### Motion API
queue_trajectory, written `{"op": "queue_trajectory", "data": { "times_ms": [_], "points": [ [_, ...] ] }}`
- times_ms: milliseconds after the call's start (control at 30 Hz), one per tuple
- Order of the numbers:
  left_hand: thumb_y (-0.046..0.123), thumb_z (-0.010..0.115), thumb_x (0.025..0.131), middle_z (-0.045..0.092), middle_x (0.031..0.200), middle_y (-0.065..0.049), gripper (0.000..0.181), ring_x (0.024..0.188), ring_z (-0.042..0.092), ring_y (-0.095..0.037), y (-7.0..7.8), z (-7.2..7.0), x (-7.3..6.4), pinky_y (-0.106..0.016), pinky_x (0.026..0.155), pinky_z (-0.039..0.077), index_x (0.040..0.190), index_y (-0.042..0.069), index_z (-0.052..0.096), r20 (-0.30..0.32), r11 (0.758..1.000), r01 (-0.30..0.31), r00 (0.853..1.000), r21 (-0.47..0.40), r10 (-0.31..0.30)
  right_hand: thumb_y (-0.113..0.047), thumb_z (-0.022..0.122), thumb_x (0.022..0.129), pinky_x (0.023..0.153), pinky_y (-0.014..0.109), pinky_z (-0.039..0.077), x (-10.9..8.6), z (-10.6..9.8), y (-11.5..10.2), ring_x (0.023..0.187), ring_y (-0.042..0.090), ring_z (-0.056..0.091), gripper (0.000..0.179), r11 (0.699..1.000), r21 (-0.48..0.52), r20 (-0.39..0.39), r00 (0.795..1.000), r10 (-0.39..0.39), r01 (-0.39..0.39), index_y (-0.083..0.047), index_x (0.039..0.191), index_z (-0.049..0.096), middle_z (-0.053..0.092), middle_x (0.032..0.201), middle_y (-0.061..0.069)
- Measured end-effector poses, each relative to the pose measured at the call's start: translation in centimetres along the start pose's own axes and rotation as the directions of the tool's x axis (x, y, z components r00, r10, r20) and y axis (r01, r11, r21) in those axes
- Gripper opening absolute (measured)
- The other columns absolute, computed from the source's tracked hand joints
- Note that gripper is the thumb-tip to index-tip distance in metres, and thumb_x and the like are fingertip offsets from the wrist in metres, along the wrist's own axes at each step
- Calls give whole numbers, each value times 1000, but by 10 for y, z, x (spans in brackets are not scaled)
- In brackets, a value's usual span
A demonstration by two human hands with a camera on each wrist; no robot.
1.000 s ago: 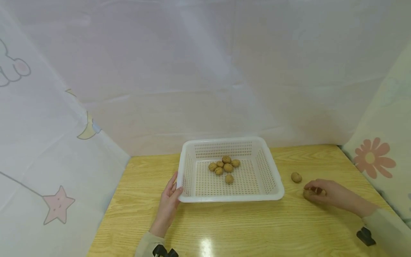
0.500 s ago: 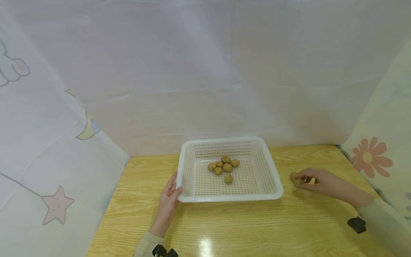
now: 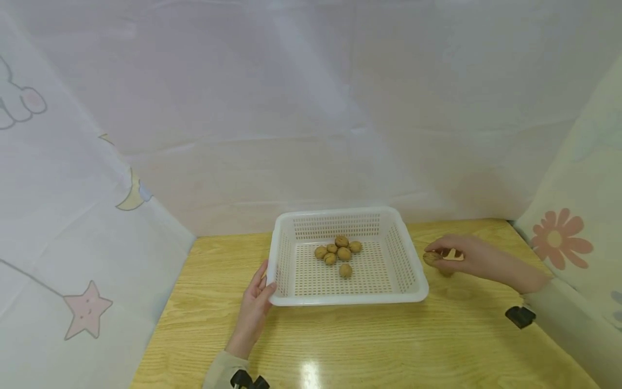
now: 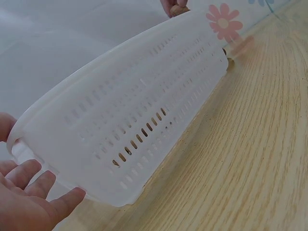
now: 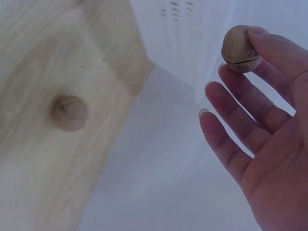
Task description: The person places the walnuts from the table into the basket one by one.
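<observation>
Between thumb and fingertips my right hand (image 3: 466,256) pinches a walnut (image 5: 240,49), held in the air just right of the basket. Below that hand another walnut (image 5: 70,113) lies on the table, partly hidden by the hand in the head view. My left hand (image 3: 255,305) grips the left rim of a white plastic basket (image 3: 347,300), its thumb over the rim and fingers against the outer wall. Inside the basket several walnuts (image 3: 344,254) lie on the slotted floor, most of them clustered toward the back.
A light wood table (image 3: 379,346) carries the basket, with bare surface in front of it. White cloth (image 3: 311,119) hangs behind the table's back edge. Patterned cloth with a star (image 3: 88,310) hangs on the left, and one with a flower (image 3: 562,237) on the right.
My right hand has lifted the walnut off the table and carried it left and away from me, past the other walnut, toward the basket. The left hand and basket hold still.
</observation>
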State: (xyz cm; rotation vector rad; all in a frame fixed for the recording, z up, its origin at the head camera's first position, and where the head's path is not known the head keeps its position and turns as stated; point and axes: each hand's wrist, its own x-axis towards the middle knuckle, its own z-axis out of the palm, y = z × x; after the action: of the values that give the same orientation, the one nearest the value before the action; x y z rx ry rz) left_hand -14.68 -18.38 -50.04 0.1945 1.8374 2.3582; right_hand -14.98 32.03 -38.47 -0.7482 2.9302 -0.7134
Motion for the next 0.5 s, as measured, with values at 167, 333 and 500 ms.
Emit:
{"op": "queue_trajectory", "data": {
  "times_ms": [167,333,500],
  "points": [
    [8,52,107,31,167,-18,68,151,33,-41,1,1,0,-38,111,47,167,11,20,2,1000,-6,1000,4,6,-29,75,97,77,34,54,27,-7,-23,99,14,63,30,999,7,47,998,-33,32,-17,125,73,70,114,-11],
    [7,52,107,31,167,-18,68,151,33,-41,2,1,1,-40,111,47,167,11,20,0,1000,-4,1000,4,4,-34,73,99,82,39,56,55,-8,-44,101,13,63,32,996,-15,97,992,-84,86,-18,126,74,69,116,-11],
    [7,51,106,31,168,-19,69,151,33,-41,2,2,0,-41,111,47,167,11,19,-2,1000,-3,1000,-1,3,-32,73,99,85,42,57,86,1,-60,101,12,64,30,987,-25,141,978,-156,161,-19,126,74,68,112,-12]
  ]
}}
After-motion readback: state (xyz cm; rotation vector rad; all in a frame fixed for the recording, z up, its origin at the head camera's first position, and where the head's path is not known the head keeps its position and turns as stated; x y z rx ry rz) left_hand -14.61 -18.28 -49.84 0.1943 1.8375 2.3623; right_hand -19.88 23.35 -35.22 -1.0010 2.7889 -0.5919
